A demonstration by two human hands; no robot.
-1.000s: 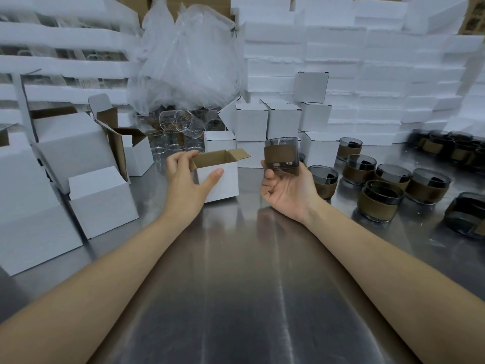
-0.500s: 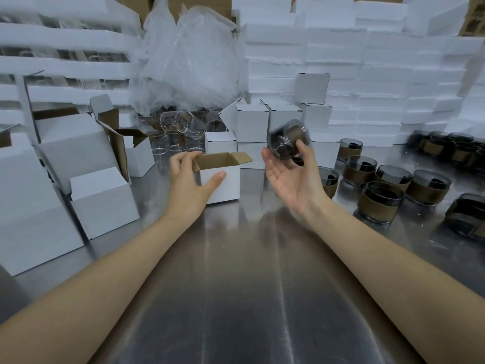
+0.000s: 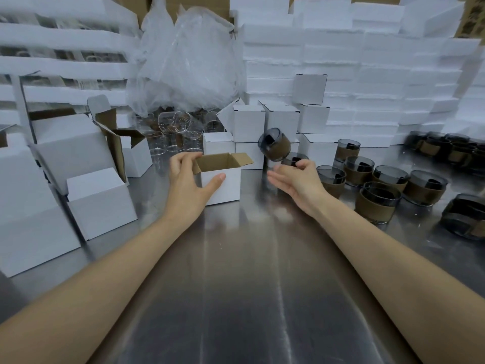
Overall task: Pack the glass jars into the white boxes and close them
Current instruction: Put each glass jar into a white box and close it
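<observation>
Hands are out over a steel bench [image 3: 236, 298]. The left hand [image 3: 190, 185] grips a small white box [image 3: 223, 183] that stands on the bench with its top flaps open, thumb on the near face and fingers hooked over the left rim. The brown inside of the box shows, with nothing in it that I can see.

The right hand [image 3: 296, 181] lies open, palm up and fingers spread, grasping nothing. Just above its fingertips a dark glass jar [image 3: 275, 144] with a brown band is in the air, tilted with its mouth toward the upper left, clear of the hand and up to the right of the open box.

More banded jars [image 3: 378, 187] stand in a cluster on the bench to the right. Closed white boxes [image 3: 265, 122] are stacked behind the open one, with clear glasses [image 3: 173, 127] and a crumpled plastic bag [image 3: 189, 61] to their left. Larger open cartons [image 3: 70, 158] sit on the left, and white foam blocks [image 3: 367, 74] fill the back wall.
</observation>
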